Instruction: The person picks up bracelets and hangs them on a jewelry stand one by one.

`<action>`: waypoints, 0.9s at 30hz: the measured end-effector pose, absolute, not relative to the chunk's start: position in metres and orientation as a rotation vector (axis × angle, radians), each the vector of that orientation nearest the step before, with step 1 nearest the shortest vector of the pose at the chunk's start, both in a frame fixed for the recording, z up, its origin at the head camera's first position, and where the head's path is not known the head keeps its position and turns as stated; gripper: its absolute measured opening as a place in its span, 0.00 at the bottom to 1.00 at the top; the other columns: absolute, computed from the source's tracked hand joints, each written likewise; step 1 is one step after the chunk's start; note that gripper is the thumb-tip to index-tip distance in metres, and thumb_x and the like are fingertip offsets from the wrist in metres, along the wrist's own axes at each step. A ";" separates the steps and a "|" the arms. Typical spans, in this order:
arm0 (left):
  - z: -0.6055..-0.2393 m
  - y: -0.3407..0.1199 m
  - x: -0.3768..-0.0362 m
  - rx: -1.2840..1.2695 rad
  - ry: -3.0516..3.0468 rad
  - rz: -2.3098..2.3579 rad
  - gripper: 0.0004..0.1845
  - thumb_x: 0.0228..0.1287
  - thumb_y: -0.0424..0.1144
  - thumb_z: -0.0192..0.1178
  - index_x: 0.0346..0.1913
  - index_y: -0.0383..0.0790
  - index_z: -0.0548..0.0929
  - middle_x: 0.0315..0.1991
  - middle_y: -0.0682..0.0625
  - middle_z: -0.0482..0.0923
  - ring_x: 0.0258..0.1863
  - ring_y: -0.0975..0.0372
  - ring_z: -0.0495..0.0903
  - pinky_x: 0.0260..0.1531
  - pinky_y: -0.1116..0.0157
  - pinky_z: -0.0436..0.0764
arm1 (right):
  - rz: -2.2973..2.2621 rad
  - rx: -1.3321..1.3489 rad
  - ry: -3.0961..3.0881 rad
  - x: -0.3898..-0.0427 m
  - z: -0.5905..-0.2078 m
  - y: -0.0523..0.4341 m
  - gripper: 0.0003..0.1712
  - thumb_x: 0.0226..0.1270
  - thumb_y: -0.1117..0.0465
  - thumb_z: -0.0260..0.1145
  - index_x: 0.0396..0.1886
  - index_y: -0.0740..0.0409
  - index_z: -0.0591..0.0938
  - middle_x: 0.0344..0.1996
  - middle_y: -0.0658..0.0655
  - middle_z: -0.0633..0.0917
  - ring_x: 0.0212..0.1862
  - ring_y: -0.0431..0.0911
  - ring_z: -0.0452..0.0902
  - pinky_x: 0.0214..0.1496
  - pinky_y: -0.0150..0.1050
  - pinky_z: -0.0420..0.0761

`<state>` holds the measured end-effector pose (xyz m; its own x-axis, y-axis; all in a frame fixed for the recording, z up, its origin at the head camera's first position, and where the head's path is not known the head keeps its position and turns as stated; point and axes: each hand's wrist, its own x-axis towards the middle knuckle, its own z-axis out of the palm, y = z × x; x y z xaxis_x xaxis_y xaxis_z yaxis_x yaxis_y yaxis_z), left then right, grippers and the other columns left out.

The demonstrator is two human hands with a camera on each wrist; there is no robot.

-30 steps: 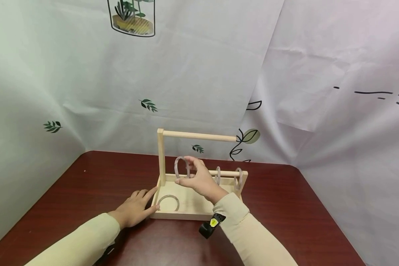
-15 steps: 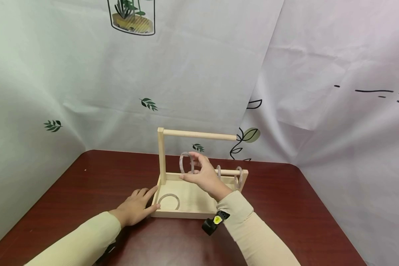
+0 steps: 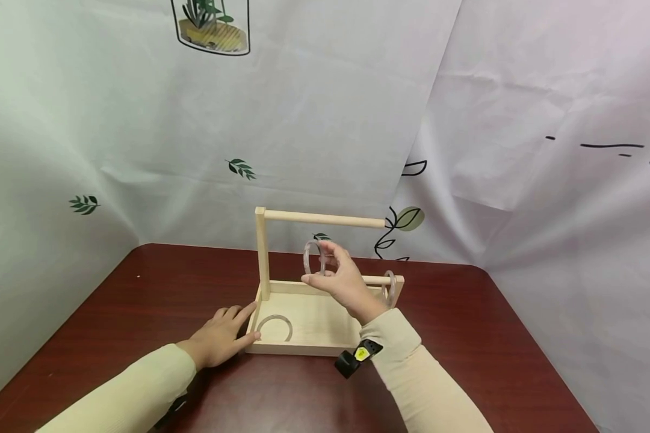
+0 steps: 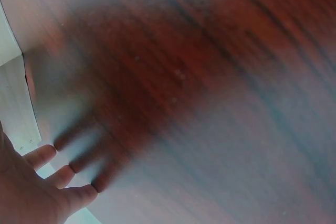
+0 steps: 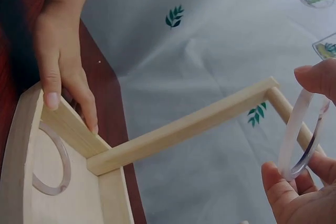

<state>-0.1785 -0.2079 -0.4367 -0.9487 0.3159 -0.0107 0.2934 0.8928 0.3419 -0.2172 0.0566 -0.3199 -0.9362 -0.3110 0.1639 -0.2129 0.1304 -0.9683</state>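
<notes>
A: Where is the clear bangle [image 3: 314, 258]?
B: In the air, upright, pinched between thumb and fingers of the right hand [image 3: 340, 281], below the top bar of the wooden rack [image 3: 263, 252] and above its tray.
A: And the left hand [image 3: 220, 335]?
B: It lies flat with straight fingers on the bench [image 3: 114, 313], fingertips against the tray's left edge, gripping nothing.
A: Other bangles?
B: One lying flat in the tray [image 3: 274, 328], one hanging on the lower bar [image 3: 390, 287].
</notes>
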 end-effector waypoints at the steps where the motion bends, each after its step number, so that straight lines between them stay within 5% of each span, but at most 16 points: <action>1: -0.436 -0.208 -0.178 0.482 2.992 0.522 0.39 0.69 0.63 0.48 0.74 0.42 0.59 0.63 0.33 0.66 0.62 0.36 0.63 0.56 0.37 0.66 | -1.955 -0.522 2.304 -0.218 -0.320 0.058 0.43 0.52 0.68 0.72 0.69 0.58 0.66 0.61 0.64 0.68 0.59 0.54 0.71 0.56 0.43 0.76; 16: -0.437 -0.209 -0.178 0.481 2.991 0.511 0.40 0.69 0.64 0.47 0.74 0.42 0.59 0.63 0.34 0.66 0.62 0.36 0.63 0.55 0.37 0.66 | -2.031 -0.453 2.249 -0.223 -0.313 0.076 0.43 0.55 0.68 0.71 0.71 0.57 0.63 0.57 0.65 0.72 0.57 0.55 0.73 0.49 0.44 0.81; 27: -0.437 -0.208 -0.178 0.486 2.996 0.512 0.39 0.69 0.63 0.48 0.74 0.42 0.59 0.63 0.34 0.66 0.62 0.36 0.64 0.55 0.37 0.66 | -2.028 -0.372 2.304 -0.227 -0.311 0.094 0.44 0.57 0.65 0.70 0.72 0.55 0.60 0.60 0.62 0.71 0.62 0.53 0.67 0.57 0.47 0.72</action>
